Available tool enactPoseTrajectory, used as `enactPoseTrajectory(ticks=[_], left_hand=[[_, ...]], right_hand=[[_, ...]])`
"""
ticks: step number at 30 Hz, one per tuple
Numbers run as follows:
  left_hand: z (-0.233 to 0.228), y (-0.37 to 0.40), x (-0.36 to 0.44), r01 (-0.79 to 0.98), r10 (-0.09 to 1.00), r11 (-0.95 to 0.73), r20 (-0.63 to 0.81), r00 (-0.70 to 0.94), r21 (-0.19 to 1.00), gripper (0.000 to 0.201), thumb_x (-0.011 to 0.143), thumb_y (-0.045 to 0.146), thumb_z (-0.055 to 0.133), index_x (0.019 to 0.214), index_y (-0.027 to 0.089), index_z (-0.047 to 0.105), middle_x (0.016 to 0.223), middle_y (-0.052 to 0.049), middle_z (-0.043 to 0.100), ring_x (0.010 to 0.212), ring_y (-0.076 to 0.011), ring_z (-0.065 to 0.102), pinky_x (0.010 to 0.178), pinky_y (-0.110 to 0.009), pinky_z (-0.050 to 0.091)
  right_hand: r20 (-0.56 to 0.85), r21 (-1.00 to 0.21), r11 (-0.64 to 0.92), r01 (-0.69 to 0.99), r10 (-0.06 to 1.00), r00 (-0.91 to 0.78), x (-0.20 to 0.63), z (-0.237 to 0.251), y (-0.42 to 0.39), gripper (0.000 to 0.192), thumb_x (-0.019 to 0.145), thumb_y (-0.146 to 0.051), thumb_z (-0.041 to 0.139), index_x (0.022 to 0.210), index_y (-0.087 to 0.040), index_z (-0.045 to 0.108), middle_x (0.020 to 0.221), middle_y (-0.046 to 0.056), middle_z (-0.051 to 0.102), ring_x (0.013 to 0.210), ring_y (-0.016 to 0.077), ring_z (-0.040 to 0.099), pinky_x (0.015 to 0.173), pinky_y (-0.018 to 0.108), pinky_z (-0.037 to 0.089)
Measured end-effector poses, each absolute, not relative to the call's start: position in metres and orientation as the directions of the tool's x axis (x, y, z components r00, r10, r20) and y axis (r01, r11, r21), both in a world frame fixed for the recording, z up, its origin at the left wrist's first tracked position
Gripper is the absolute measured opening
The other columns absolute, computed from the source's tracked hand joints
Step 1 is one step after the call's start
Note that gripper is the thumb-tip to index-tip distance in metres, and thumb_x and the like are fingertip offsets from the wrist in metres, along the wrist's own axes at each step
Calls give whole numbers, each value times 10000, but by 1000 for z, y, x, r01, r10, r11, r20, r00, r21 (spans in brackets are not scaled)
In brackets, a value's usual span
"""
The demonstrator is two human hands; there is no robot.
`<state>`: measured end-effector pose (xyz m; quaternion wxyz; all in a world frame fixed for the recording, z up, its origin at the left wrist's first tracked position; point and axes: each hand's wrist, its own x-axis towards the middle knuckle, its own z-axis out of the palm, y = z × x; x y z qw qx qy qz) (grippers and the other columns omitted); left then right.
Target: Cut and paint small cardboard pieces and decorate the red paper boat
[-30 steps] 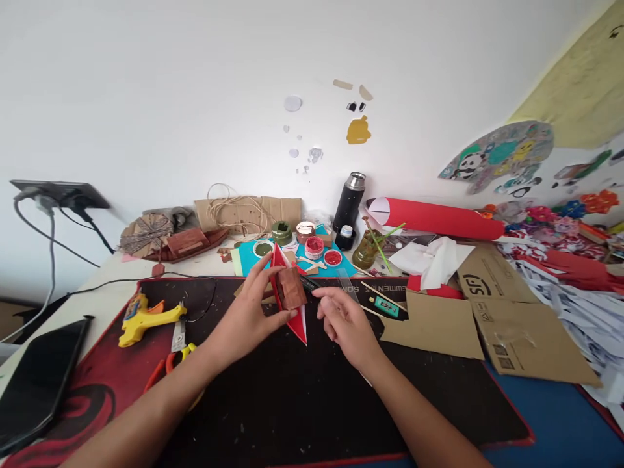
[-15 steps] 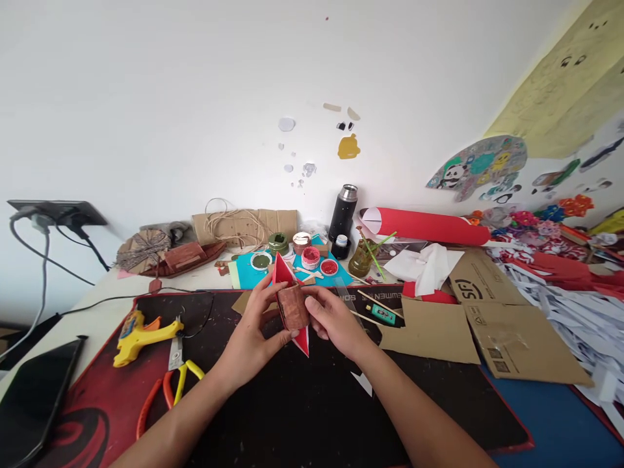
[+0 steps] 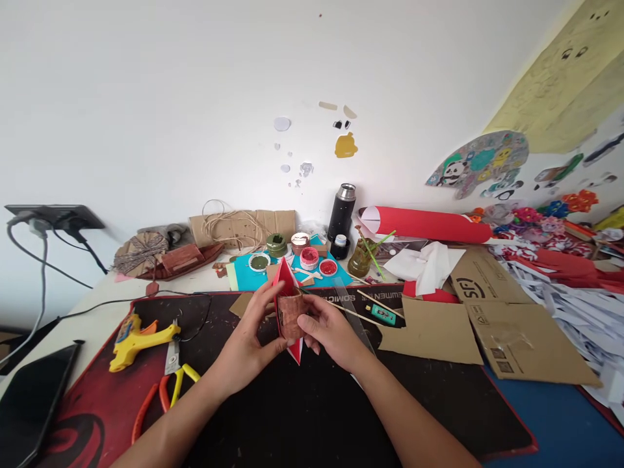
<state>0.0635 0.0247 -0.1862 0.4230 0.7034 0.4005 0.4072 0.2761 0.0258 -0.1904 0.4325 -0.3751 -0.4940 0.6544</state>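
Both hands hold a small paper model boat over the dark mat. Its red hull point(image 3: 286, 277) is pointed at both ends and stands nearly upright, and a brown curved canopy point(image 3: 292, 314) sits across its middle. My left hand point(image 3: 251, 335) grips the boat from the left, fingers behind and along the hull, thumb at the canopy's lower edge. From the right, my right hand point(image 3: 329, 328) presses its thumb on the canopy; some of its fingers are hidden behind. A similar brown model boat point(image 3: 182, 261) lies at the back left.
On the mat are a yellow glue gun point(image 3: 146, 343), red-and-yellow-handled pliers point(image 3: 168, 383) and cardboard pieces point(image 3: 433, 335). Paint pots point(image 3: 309, 258) stand on blue paper behind my hands. A black thermos point(image 3: 342, 214) and a red paper roll point(image 3: 424, 224) are near the wall.
The boat has turned a little in my hands, its lower tip swinging left. My right thumb has shifted slightly left and down over the canopy.
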Motion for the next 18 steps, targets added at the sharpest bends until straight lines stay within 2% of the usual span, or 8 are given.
enactPoseTrajectory(ticks=[2, 4, 8, 11, 15, 18], left_hand=[[-186, 26, 64, 153, 911, -284, 217, 352, 947, 1086, 900, 465, 835, 1686, 561, 92, 1796, -59, 239, 1565, -375, 438, 1265, -618, 428], [-185, 26, 64, 62, 909, -212, 173, 379, 975, 1228, 852, 537, 870, 1691, 550, -26, 1790, -86, 269, 1540, -387, 473, 1251, -641, 432], [-179, 28, 65, -60, 910, -10, 34, 413, 998, 1126, 874, 589, 833, 1729, 418, 120, 1696, -153, 448, 1518, -418, 497, 1235, -613, 449], [-174, 28, 68, -58, 939, 21, 0, 345, 998, 1035, 855, 522, 869, 1694, 344, 291, 1645, -160, 519, 1491, -424, 524, 1227, -576, 460], [-170, 27, 70, -38, 945, 1, 12, 328, 999, 802, 834, 473, 893, 1519, 274, 526, 1561, -140, 609, 1457, -409, 560, 1219, -542, 472], [-169, 27, 69, -55, 950, -4, 21, 312, 998, 702, 850, 448, 880, 1444, 253, 561, 1519, -134, 643, 1434, -394, 584, 1203, -527, 486]], right_hand=[[-60, -975, -122, -185, 949, -309, 277, -191, 25, 581, 908, -570, 784, 1338, -206, 645, 1041, 48, 660, 538, 73, 492, 434, 232, 353], [-37, -986, -77, -147, 966, -257, 278, -191, 24, 561, 905, -528, 795, 1350, -218, 653, 1075, 56, 676, 572, 86, 500, 469, 246, 373], [-12, -999, -3, 47, 983, -184, 278, -193, 19, 574, 861, -417, 860, 1376, -248, 671, 974, 22, 697, 668, 131, 536, 593, 275, 428], [-20, -987, 8, 163, 985, -171, 276, -194, 14, 620, 828, -415, 895, 1384, -258, 670, 862, -4, 672, 665, 148, 531, 602, 286, 426], [6, -982, 39, 183, 984, -176, 274, -194, 12, 651, 799, -439, 918, 1374, -259, 671, 878, 2, 676, 670, 155, 530, 618, 300, 445], [9, -985, 45, 169, 979, -204, 273, -194, 12, 649, 810, -439, 905, 1385, -262, 662, 933, 17, 696, 697, 163, 552, 639, 310, 464]])
